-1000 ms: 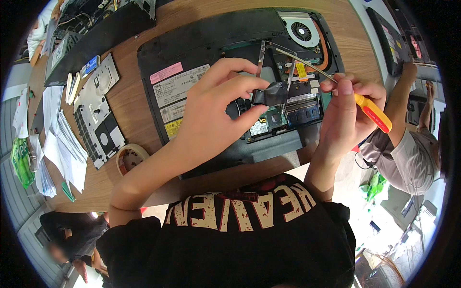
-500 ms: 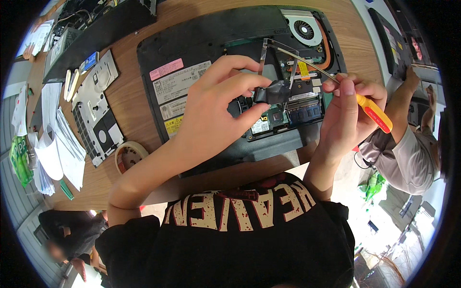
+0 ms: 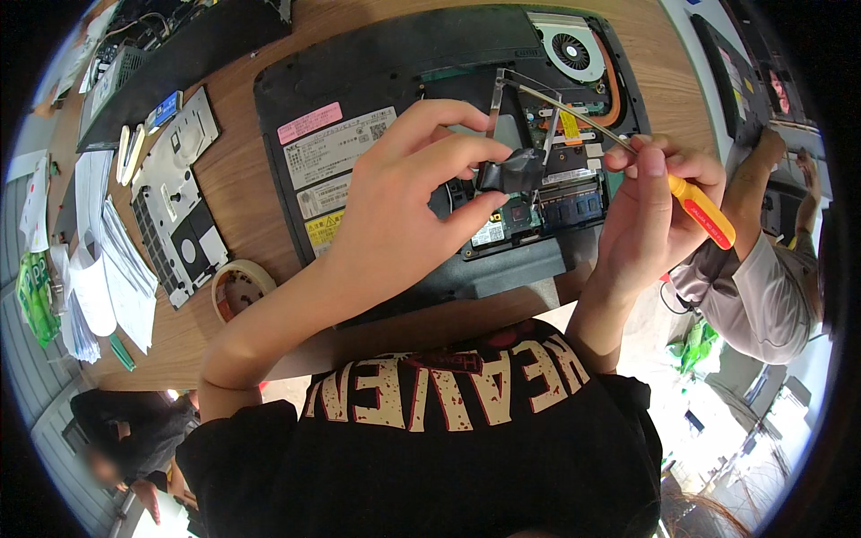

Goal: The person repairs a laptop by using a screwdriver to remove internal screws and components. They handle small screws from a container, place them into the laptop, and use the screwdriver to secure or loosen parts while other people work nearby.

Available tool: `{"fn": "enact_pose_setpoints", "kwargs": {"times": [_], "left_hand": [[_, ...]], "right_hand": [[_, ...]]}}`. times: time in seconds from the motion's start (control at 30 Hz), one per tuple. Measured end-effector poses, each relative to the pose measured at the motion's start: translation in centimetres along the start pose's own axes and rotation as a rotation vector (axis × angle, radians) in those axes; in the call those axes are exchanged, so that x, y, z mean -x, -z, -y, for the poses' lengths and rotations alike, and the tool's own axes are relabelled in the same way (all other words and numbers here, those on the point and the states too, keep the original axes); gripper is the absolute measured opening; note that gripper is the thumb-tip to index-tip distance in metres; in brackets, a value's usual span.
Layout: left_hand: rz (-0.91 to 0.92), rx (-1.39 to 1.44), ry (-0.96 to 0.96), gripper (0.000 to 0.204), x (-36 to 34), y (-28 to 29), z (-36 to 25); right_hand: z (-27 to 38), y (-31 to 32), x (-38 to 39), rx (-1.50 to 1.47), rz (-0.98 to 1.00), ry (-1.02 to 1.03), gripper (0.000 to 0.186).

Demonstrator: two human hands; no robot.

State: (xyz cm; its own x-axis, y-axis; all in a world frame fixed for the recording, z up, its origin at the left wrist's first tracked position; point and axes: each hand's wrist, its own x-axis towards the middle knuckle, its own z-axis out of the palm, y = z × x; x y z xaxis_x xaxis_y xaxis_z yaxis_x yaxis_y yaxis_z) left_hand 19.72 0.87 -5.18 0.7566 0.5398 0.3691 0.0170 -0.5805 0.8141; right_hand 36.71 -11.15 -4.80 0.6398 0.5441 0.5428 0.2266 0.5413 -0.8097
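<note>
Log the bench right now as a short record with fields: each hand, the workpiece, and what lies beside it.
Left hand: pinching a black flexible piece beside a thin metal frame
Right hand: gripping a yellow-and-red-handled screwdriver
Screwdriver tip: at the frame's upper corner; contact unclear
Workpiece: laptop, underside up, internals exposed
Visible internals: cooling fan, copper heat pipe
Left of laptop: detached metal panel, tape roll, papers
</note>
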Motion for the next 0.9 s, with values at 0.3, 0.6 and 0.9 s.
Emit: {"fn": "enact_pose_setpoints", "kwargs": {"times": [0.3,0.6,0.9], "left_hand": [[0.014,0.009,0.007,0.036,0.0,0.0,-0.1],[0.014,0.015,0.043,0.034,0.2,-0.1,0.6],[0.001,0.076,0.168,0.034,0.6,0.3,1.8]], "right_hand": [[0.0,0.1,0.2,0.003,-0.017,-0.016,0.014],[-0.6,-0.4,0.0,0.001,0.002,-0.064,0.018],[-1.1,-1.6,-2.6,0.056,0.279,-0.165,0.016]]}}
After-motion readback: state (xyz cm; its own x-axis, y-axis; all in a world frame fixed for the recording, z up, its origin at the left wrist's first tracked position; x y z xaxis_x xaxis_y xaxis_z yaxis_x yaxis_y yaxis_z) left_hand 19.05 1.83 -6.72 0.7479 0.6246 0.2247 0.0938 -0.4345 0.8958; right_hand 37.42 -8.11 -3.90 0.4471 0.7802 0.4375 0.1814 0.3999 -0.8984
